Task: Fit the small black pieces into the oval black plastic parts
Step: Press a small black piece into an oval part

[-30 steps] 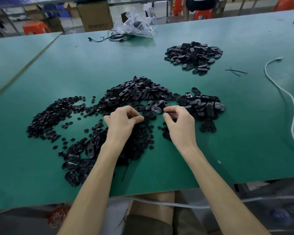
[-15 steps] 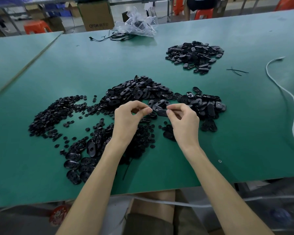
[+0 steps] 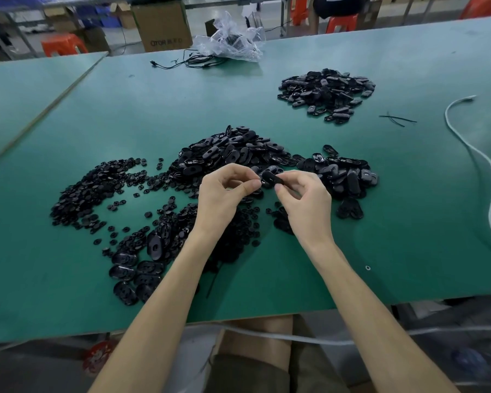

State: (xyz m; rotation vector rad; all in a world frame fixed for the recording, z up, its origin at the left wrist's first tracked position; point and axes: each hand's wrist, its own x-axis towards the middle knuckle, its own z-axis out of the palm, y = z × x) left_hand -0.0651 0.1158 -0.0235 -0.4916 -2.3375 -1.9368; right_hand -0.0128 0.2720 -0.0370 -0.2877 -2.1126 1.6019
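My right hand (image 3: 305, 201) pinches an oval black plastic part (image 3: 270, 179) above the green table. My left hand (image 3: 224, 194) meets it from the left, thumb and forefinger pinched at the part's left end; whatever small piece it holds is hidden by the fingertips. Behind my hands lies a heap of oval parts (image 3: 233, 154), with more oval parts (image 3: 343, 174) to its right. Small black pieces (image 3: 94, 191) are scattered in a wide patch on the left. Several oval parts (image 3: 136, 268) lie near the front edge by my left forearm.
A separate pile of oval parts (image 3: 326, 93) sits at the back right. A white cord (image 3: 482, 163) snakes along the right side. A clear plastic bag (image 3: 233, 42) and black cables (image 3: 187, 62) lie at the far edge. Thin black ties (image 3: 397, 120) lie right of the far pile.
Both hands rose from the table and came together. The oval part in my right hand now meets my left fingertips.
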